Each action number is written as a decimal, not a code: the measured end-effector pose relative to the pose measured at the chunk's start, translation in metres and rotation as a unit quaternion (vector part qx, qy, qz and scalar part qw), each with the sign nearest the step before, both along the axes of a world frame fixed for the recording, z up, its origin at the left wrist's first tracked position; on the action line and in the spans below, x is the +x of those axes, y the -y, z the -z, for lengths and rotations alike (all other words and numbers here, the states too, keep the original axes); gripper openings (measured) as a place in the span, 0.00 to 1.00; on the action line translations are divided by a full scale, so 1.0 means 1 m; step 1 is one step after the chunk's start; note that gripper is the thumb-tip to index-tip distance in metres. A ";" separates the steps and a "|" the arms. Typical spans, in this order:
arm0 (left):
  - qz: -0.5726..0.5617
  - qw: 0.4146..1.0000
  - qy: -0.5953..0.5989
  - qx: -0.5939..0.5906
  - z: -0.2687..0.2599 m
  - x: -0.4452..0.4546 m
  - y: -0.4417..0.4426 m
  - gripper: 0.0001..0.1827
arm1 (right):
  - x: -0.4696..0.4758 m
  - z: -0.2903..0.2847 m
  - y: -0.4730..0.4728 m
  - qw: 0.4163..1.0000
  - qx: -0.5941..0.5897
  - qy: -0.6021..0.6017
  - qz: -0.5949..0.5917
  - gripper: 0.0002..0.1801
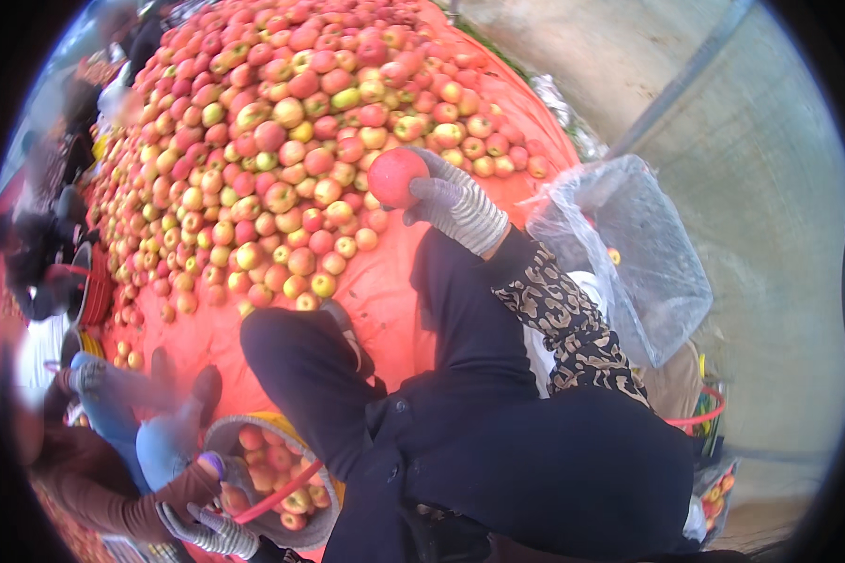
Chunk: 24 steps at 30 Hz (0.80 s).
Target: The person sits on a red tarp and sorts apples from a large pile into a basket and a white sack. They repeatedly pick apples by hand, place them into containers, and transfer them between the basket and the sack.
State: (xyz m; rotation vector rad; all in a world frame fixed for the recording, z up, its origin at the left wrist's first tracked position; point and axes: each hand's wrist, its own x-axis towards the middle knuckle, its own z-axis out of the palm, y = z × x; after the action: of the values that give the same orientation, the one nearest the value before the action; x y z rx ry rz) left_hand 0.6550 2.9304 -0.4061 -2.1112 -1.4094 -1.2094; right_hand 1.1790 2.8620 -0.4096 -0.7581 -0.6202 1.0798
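A red apple (397,177) sits in my right hand (458,204), which wears a grey-and-white striped knit glove. My thumb and fingers close around its right side, above my bent knee. Low at the left is my left hand (215,533), in a matching glove, with fingers apart and nothing seen in it. It is beside a lined basket (324,538) of apples with a red handle (282,495). A co-worker's arm with a purple cuff (213,464) reaches to that basket, near an apple (234,498) at its left side.
A large heap of red and yellow apples (289,151) covers much of the red sheet (384,317). At right stands a plastic-lined crate (665,260) with a few apples inside. Co-workers and another basket (95,288) line the left side. A metal pole (676,84) slants behind the crate.
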 end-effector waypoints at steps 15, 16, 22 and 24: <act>0.364 0.927 -0.029 -0.088 -0.002 0.194 -0.105 0.15 | 0.226 0.148 0.293 0.435 -0.779 0.340 0.298 0.36; 0.390 0.917 -0.008 -0.089 -0.003 0.208 -0.108 0.15 | 0.228 0.155 0.289 0.434 -0.774 0.363 0.285 0.33; 0.447 0.886 -0.047 -0.112 -0.007 0.308 -0.136 0.14 | 0.221 0.132 0.184 0.503 -0.467 0.556 0.468 0.21; 0.450 0.884 -0.046 -0.118 -0.002 0.347 -0.138 0.15 | 0.223 0.131 0.123 0.597 -0.392 0.560 0.420 0.22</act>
State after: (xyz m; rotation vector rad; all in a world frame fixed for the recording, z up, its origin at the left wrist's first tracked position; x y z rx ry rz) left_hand 1.0020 3.0684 -0.4038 -3.0987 -0.4956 -1.2061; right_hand 1.4018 2.7392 -0.5405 -2.3087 -0.6409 -0.2619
